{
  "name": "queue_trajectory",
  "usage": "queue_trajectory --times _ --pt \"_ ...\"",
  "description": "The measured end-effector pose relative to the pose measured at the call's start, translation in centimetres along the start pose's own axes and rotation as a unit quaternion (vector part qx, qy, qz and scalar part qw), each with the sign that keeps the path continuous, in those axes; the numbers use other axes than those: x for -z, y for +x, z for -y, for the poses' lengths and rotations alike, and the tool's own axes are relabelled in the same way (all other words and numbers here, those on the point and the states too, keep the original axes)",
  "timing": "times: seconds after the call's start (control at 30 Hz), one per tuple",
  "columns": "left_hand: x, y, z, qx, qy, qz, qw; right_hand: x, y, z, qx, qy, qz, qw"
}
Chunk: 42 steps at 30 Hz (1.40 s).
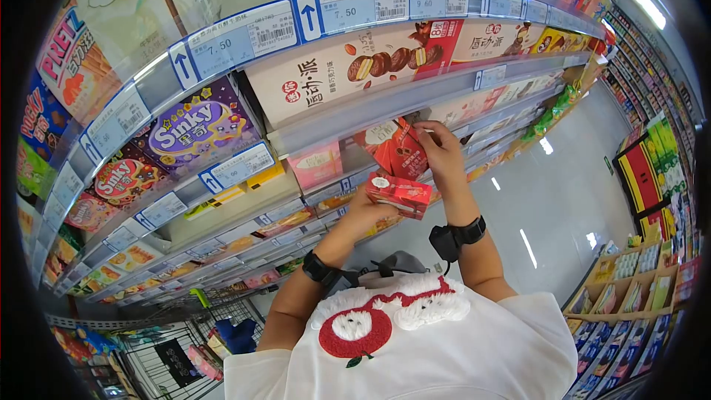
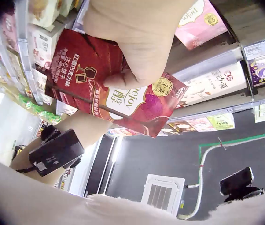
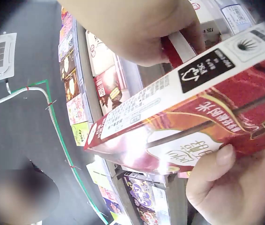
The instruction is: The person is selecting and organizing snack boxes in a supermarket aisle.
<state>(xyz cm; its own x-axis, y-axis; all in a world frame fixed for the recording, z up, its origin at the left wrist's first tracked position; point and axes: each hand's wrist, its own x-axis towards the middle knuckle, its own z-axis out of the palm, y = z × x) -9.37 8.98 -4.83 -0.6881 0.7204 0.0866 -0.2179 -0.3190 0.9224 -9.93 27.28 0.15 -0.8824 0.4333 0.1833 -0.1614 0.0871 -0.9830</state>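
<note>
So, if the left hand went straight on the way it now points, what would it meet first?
Leading with the red box it grips, the left hand would probably meet the other red pack, held by the right hand, first, though the depth between them is unclear.

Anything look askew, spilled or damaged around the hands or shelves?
Nothing stands out: no spill or damage visible. The small red cardboard box is tilted, but the left hand grips it. The blue-edged white price strip looks bowed, likely lens distortion.
</note>
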Motion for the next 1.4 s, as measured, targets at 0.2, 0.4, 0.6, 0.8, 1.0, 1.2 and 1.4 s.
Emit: queue_trajectory --times 0.2,0.4,0.6,0.8,1.0,1.2,1.4 --pt "1.1 -1.0 1.1 -0.168 0.2 -0.174 0.949 -1.9 -0.1 -1.6 -0.068 0.148 0.005 0.987" --pt "0.6 -2.2 0.4 -0.226 0.301 -0.234 0.897 -3.1 0.8 -3.9 -0.045 0.195 0.046 0.979" --pt "-0.1 -1.7 -0.3 -0.219 0.291 -0.25 0.897 -2.7 1.2 -1.5 0.005 0.08 0.224 0.971" --pt "-1.1 -0.7 -1.0 -0.235 0.308 -0.254 0.886 -2.2 2.7 -2.2 0.019 0.045 0.295 0.954" --pt "-1.0 -0.2 0.4 -0.207 0.399 -0.283 0.847 -2.5 5.0 -4.9 0.13 -0.004 0.326 0.936" --pt "-1.8 0.0 0.0 -0.192 0.421 -0.313 0.829 -3.4 6.0 -4.8 0.131 -0.071 0.292 0.945" --pt "-2.3 0.8 -0.9 -0.177 0.381 -0.298 0.857 -4.5 6.4 -3.2 0.099 -0.037 0.297 0.949"
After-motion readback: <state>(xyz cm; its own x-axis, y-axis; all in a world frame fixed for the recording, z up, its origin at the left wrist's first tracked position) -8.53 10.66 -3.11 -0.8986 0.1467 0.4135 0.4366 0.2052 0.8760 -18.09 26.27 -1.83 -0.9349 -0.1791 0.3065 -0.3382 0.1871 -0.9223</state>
